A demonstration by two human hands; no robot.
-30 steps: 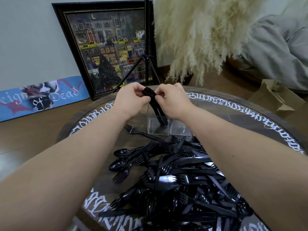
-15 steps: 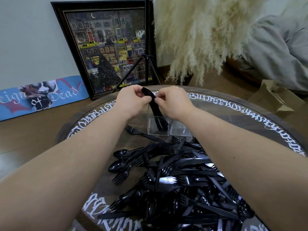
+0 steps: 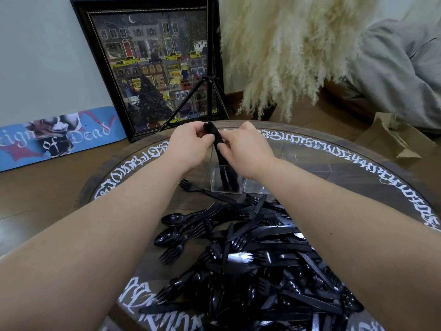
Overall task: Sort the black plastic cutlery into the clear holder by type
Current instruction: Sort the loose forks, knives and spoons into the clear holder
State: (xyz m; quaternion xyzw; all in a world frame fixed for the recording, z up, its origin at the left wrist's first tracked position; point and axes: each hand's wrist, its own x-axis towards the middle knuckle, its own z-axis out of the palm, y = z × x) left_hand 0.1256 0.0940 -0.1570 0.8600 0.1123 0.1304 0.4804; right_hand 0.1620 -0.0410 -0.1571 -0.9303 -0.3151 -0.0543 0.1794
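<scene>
At the far left of the frame a skateboard deck (image 3: 57, 137) is lying against the wall, and beside it a framed picture (image 3: 152, 68) is leaning upright, both apart from the work. In the upper centre the left hand (image 3: 188, 145) is pinching the top of a bundle of black cutlery (image 3: 220, 149), fingers curled onto it, apparently steadying the bundle so the pieces are staying aligned. Just right of it the right hand (image 3: 245, 149) is gripping the same bundle from the other side, fingers closed around the handles; the two-handed hold is judged to be guiding the lower ends down into the clear holder (image 3: 225, 180), which is standing directly below the hands on the round table (image 3: 358, 168). The bundle's lower ends are already sitting inside the holder's left compartment; which type the pieces are cannot be told, as the hands are covering the tops. A single fork (image 3: 202, 189) is lying just left of the holder. In the lower centre and lower right, a mixed heap of unsorted cutlery (image 3: 250, 259) is lying nearest the person, presumably for easy reach. Most of the sorting is judged outstanding.
</scene>
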